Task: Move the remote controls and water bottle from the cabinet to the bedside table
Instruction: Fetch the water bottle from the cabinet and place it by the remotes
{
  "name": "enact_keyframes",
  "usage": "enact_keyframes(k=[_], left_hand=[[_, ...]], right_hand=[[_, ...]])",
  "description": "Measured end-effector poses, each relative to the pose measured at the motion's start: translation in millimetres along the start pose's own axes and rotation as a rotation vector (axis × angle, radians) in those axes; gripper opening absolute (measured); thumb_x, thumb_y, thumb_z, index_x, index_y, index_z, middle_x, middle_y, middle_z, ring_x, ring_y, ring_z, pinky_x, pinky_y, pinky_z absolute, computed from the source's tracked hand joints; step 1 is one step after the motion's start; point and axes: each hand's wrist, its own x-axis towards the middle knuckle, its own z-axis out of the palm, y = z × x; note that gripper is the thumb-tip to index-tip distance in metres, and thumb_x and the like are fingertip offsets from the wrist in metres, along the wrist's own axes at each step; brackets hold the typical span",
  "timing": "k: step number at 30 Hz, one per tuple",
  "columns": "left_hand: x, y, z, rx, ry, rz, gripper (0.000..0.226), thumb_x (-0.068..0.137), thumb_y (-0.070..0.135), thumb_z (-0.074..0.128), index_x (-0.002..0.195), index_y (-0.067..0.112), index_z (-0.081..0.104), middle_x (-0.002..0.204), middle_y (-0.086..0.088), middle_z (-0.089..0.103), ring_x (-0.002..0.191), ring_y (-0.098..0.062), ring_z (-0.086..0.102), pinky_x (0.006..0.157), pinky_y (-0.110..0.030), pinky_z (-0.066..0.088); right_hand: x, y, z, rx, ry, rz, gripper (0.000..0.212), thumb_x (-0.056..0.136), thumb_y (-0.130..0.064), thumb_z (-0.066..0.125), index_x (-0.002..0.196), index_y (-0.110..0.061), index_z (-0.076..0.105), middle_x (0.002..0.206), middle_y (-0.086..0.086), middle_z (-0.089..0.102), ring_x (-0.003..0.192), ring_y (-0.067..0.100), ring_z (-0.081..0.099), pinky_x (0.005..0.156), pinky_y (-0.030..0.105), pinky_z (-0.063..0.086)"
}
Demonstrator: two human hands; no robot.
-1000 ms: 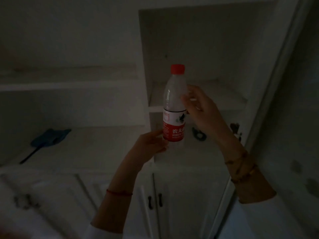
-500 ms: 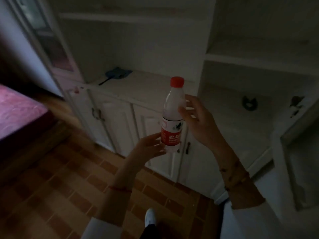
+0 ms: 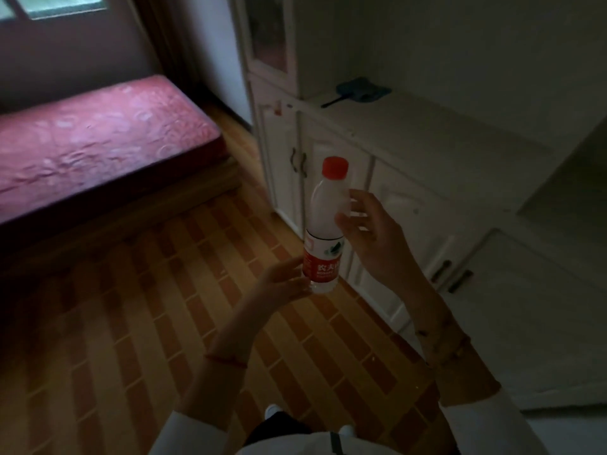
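Observation:
A clear water bottle (image 3: 323, 231) with a red cap and red label stands upright in the air at the middle of the view, held between both hands. My left hand (image 3: 282, 284) cups its base from the lower left. My right hand (image 3: 371, 238) grips its upper body from the right. The white cabinet (image 3: 427, 139) lies behind and to the right of the bottle. No remote control and no bedside table are in view.
A bed with a red mattress (image 3: 98, 136) fills the upper left. A blue flat object (image 3: 361, 93) lies on the cabinet counter. Patterned orange floor (image 3: 131, 323) spreads below my hands. Closed cabinet doors (image 3: 331, 178) with dark handles stand just behind the bottle.
The view has swung left, away from the cabinet shelves toward the floor and bed. Both hands have kept the same hold on the bottle throughout.

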Motion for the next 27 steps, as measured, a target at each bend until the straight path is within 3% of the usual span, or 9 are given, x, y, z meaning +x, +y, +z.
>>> enact_keyframes(k=[2, 6, 8, 11, 15, 20, 24, 27], left_hand=[[-10, -3, -27, -0.02, 0.071, -0.005, 0.072, 0.072, 0.027, 0.074, 0.138, 0.02, 0.048, 0.14, -0.01, 0.053, 0.128, -0.027, 0.051, 0.108, -0.048, 0.041], [-25, -15, -88, -0.069, 0.186, -0.019, 0.059, 0.085, 0.007, 0.065, 0.139, 0.016, 0.046, 0.14, -0.012, 0.051, 0.127, -0.028, 0.051, 0.108, -0.047, 0.041], [-32, -19, -116, -0.086, 0.209, -0.013, 0.053, 0.087, 0.003, 0.061, 0.136, 0.018, 0.048, 0.134, -0.011, 0.057, 0.117, -0.025, 0.06, 0.099, -0.039, 0.05], [-47, -27, -151, -0.149, 0.264, 0.008, 0.052, 0.088, -0.007, 0.053, 0.136, 0.009, 0.045, 0.125, -0.012, 0.06, 0.1, -0.02, 0.064, 0.081, -0.024, 0.056], [-63, -42, -198, -0.208, 0.363, 0.002, 0.055, 0.087, -0.007, 0.054, 0.139, 0.006, 0.041, 0.125, -0.012, 0.058, 0.101, -0.019, 0.063, 0.082, -0.024, 0.055], [-71, -63, -257, -0.297, 0.523, -0.007, 0.061, 0.085, -0.005, 0.06, 0.142, 0.006, 0.039, 0.135, -0.015, 0.055, 0.111, -0.024, 0.062, 0.082, -0.023, 0.057], [-66, -78, -312, -0.37, 0.633, -0.005, 0.062, 0.085, -0.004, 0.061, 0.142, 0.007, 0.04, 0.135, -0.014, 0.056, 0.116, -0.029, 0.06, 0.086, -0.026, 0.056], [-56, -81, -359, -0.404, 0.714, 0.007, 0.06, 0.084, -0.004, 0.063, 0.138, 0.012, 0.044, 0.128, -0.005, 0.061, 0.105, -0.014, 0.066, 0.083, -0.023, 0.056]], right_hand=[[12, -4, 32, 0.015, -0.063, -0.012, 0.043, 0.091, -0.035, 0.056, 0.131, -0.021, 0.046, 0.119, -0.008, 0.059, 0.1, -0.007, 0.057, 0.077, 0.005, 0.049], [37, -18, 98, 0.055, -0.172, -0.043, 0.042, 0.09, -0.036, 0.057, 0.13, -0.025, 0.046, 0.112, -0.018, 0.059, 0.096, -0.013, 0.057, 0.074, 0.003, 0.048], [48, -26, 130, 0.074, -0.224, -0.061, 0.044, 0.09, -0.035, 0.057, 0.131, -0.024, 0.046, 0.108, -0.025, 0.056, 0.092, -0.021, 0.056, 0.073, 0.002, 0.047], [63, -34, 178, 0.095, -0.296, -0.084, 0.042, 0.09, -0.034, 0.058, 0.129, -0.025, 0.047, 0.111, -0.018, 0.058, 0.091, -0.023, 0.055, 0.071, 0.002, 0.047], [80, -47, 239, 0.113, -0.434, -0.116, 0.041, 0.09, -0.03, 0.058, 0.129, -0.022, 0.047, 0.109, -0.019, 0.058, 0.093, -0.019, 0.057, 0.072, 0.002, 0.047], [111, -60, 316, 0.139, -0.61, -0.172, 0.048, 0.088, -0.037, 0.057, 0.131, -0.018, 0.046, 0.122, -0.001, 0.062, 0.105, 0.009, 0.064, 0.083, 0.025, 0.057], [142, -68, 384, 0.144, -0.733, -0.218, 0.044, 0.09, -0.032, 0.056, 0.131, -0.018, 0.045, 0.112, -0.011, 0.059, 0.098, -0.002, 0.061, 0.076, 0.014, 0.054], [175, -77, 439, 0.153, -0.834, -0.239, 0.043, 0.091, -0.03, 0.056, 0.131, -0.02, 0.044, 0.112, -0.013, 0.057, 0.098, -0.003, 0.061, 0.075, 0.016, 0.055]])
